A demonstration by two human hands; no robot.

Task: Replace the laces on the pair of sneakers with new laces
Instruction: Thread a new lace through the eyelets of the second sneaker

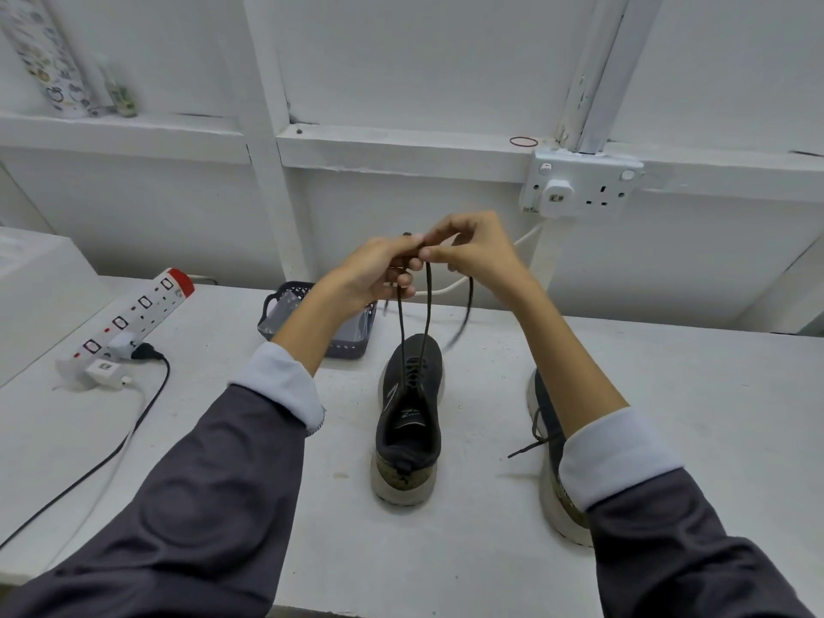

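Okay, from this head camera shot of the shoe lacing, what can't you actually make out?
1. Head view: lace ends, covered by fingers of the left hand and right hand; knotted or not, cannot tell.
2. Head view: second sneaker, mostly behind the right forearm and sleeve.
3. Head view: basket contents, partly behind the left forearm.
4. Head view: loose lace tail past the right hand, motion-blurred.
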